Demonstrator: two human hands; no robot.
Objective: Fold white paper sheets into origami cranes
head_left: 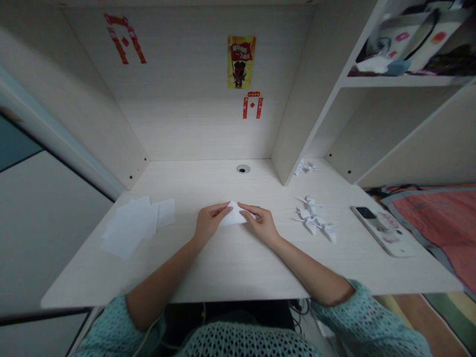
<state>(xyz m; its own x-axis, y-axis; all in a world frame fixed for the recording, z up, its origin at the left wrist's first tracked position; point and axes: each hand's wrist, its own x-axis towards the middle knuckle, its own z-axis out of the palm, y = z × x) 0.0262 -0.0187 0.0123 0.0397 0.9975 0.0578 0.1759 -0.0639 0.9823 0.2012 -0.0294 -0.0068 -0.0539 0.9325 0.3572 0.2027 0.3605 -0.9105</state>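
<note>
A small folded white paper [235, 215] lies on the pale wooden desk [238, 263], shaped like a triangle with its tip pointing away from me. My left hand [208, 221] pinches its left edge with thumb and fingers pressed together. My right hand [262, 221] presses on its right side, fingers curled over the paper. Both forearms reach in from the near edge, with teal knitted sleeves pushed up.
A loose stack of white paper sheets [134, 225] lies at the left. Several folded paper cranes [315, 218] sit at the right, more paper cranes [305, 167] under the shelf. A phone [383, 229] lies far right. A cable hole [243, 169] is at the back.
</note>
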